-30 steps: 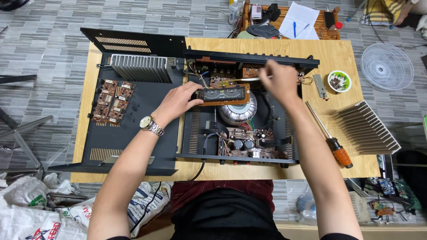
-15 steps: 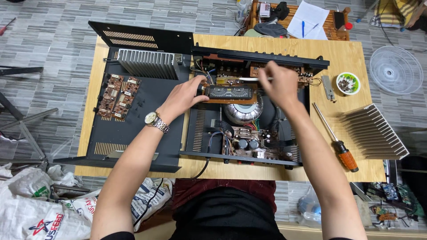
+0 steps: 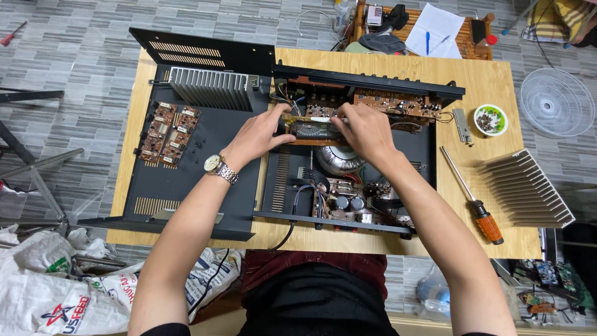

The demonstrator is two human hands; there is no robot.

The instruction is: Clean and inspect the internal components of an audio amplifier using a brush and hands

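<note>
Hands (image 3: 258, 134) (image 3: 364, 127) palm-down, fingers clasping circuit board (image 3: 311, 129) ends.

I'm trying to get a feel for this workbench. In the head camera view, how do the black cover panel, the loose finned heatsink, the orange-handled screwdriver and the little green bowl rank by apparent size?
Largest to smallest, as they look:
1. black cover panel
2. loose finned heatsink
3. orange-handled screwdriver, long but thin
4. green bowl

All lie on the same table, so nearness to the camera hardly matters.

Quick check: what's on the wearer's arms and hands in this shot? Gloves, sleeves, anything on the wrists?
No gloves: both the left hand and right hand are bare, and both forearms are uncovered to the bottom edge of the picture, with no sleeves showing. The left wrist carries a wristwatch with a round pale dial and a silver-coloured metal link band. No ring or band is visible on the right hand or wrist.
</note>
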